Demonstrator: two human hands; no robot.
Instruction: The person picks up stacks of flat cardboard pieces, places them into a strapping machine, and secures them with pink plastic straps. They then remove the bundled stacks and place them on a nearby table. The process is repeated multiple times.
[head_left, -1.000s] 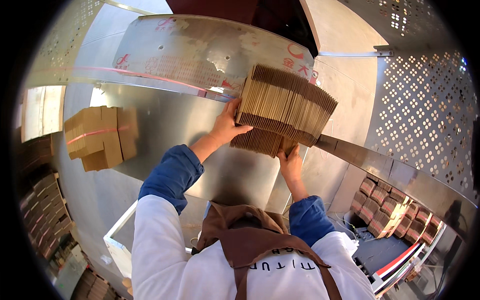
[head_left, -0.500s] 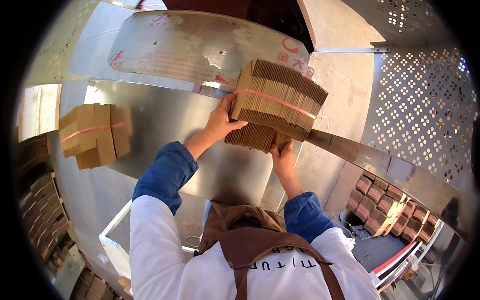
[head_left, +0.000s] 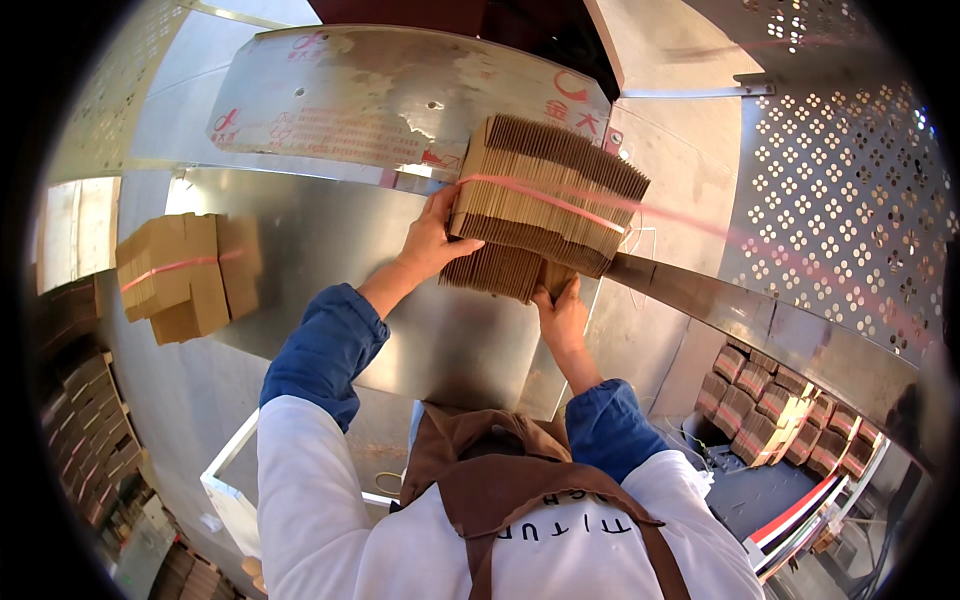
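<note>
Two blue sleeves reach forward in my head view, beyond a brown apron. I see the right hand at the near edge of the stack, its thumb and forefinger slightly apart and touching the cardboard; whether they pinch it, I cannot tell. The left hand is at the left end, thumb spread away from the fingers, which lie against the side; I cannot tell how firmly they press.

The stack, many folded brown sheets on edge, sits at the far right part of the metal table. A pink strap crosses it, and a blurred pink streak runs off to the right. At the table's left, I see a strapped bundle. Beyond the stack lies a printed plate; farther right stands a perforated panel.
</note>
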